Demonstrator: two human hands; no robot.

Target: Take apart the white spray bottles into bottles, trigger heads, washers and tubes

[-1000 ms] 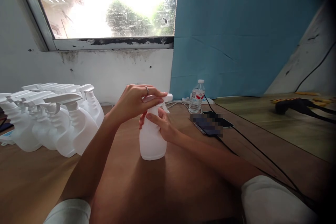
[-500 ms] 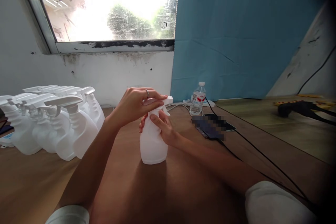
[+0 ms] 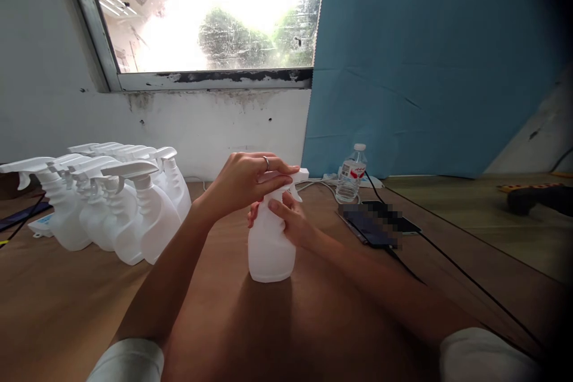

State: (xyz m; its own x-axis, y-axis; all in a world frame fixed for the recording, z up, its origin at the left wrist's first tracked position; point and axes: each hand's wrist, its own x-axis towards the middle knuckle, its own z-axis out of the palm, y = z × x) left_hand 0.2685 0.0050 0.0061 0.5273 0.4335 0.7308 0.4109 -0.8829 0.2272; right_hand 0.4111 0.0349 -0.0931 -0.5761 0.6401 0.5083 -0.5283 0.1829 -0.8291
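Note:
A white translucent spray bottle stands upright on the brown table in front of me. My left hand, with a ring on one finger, lies over the trigger head from above, its thumb and fingers closed on it. Round the bottle's neck, below the trigger, my right hand is wrapped, with the thumb at the front and fingertips showing on the far side. The spray nozzle points to the right. Most of the trigger head is hidden under my left hand.
Several matching spray bottles stand close together on the left. At the back right are a clear water bottle, phones and black cables. A white wall with a window and a blue sheet rise behind the table.
The whole view has shifted, so everything appears further right and more of the left side shows. Both hands keep their hold on the spray bottle, which stays upright.

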